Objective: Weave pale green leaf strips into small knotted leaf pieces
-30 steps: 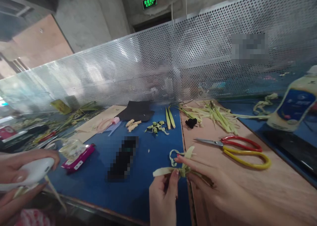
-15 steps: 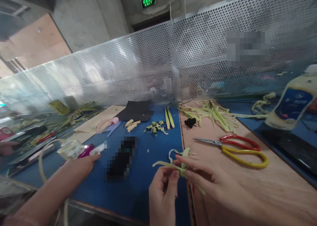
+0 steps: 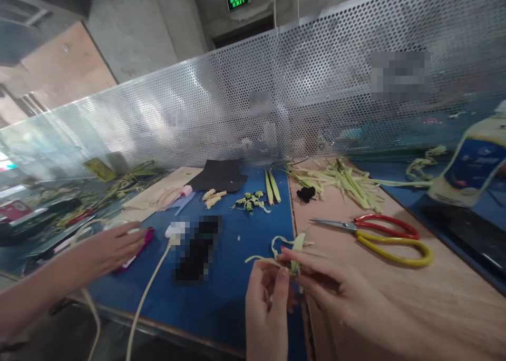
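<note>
Close to the front edge of the table, my left hand pinches a small knot of pale green leaf strips between thumb and fingers. My right hand meets it from the right, its fingers closed on the same strips. Loose ends curl out to the left and upward from the fingertips. The middle of the knot is partly hidden by my fingers. Right of my hands, scissors with one red and one yellow handle lie on a tan board, blades pointing left.
A co-worker's hand reaches in from the left over a purple object. Nearby lie a white cable, a blurred-out dark object, knotted green pieces and leaf strips. A bottle stands right, before a perforated metal screen.
The co-worker's hand has drawn back left, and a white cable end now lies beside the blurred-out dark object. My hands keep hold of the strips with slight finger movement. The view has shifted a little.
</note>
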`<control>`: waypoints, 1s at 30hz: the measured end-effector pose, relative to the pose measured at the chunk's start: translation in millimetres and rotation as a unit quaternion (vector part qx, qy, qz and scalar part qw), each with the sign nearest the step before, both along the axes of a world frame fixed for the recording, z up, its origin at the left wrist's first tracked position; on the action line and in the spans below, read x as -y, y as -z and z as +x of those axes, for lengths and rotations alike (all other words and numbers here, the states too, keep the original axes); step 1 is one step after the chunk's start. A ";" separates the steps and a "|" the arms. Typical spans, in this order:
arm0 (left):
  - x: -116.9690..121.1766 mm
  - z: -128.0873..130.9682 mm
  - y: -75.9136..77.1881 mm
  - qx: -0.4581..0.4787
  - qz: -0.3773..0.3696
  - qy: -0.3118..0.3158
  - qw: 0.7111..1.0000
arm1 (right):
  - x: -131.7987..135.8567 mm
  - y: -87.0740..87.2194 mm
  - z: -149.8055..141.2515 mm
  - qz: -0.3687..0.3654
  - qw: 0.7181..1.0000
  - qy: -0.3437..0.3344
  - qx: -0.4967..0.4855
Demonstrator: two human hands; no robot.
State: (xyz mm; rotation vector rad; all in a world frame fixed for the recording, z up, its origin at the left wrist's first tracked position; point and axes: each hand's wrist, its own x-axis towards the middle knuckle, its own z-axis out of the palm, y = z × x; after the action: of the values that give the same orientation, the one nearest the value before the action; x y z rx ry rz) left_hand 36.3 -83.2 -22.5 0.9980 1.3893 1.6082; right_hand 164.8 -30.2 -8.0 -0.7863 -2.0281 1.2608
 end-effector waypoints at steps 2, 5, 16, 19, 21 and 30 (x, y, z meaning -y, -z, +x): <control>-0.3 0.1 1.5 0.013 0.006 0.002 1.000 | 0.2 1.8 0.0 0.007 1.000 -0.005 0.002; -0.2 0.0 1.7 0.015 0.007 -0.001 1.000 | 0.9 0.1 -0.5 0.036 0.999 -0.018 0.004; 1.6 -4.7 1.4 -0.054 -0.004 -0.006 0.999 | 3.7 -6.5 -0.3 0.059 0.998 -0.007 0.016; 2.0 -4.5 2.6 -0.045 -0.009 -0.023 0.999 | 4.0 -8.9 -0.9 0.042 0.999 0.003 0.030; 2.3 -5.1 3.0 -0.043 -0.016 -0.013 0.999 | 3.7 -9.6 -0.8 0.038 0.999 0.004 0.038; 2.0 -4.6 7.1 -0.012 -0.008 0.007 1.000 | 3.0 -4.8 0.4 0.025 0.999 0.006 0.038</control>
State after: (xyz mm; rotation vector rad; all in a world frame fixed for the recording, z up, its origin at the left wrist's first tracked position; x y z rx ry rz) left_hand 31.7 -85.2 -29.6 1.0181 1.4054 1.5778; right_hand 165.1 -33.2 -3.3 -0.8319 -2.1045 1.1845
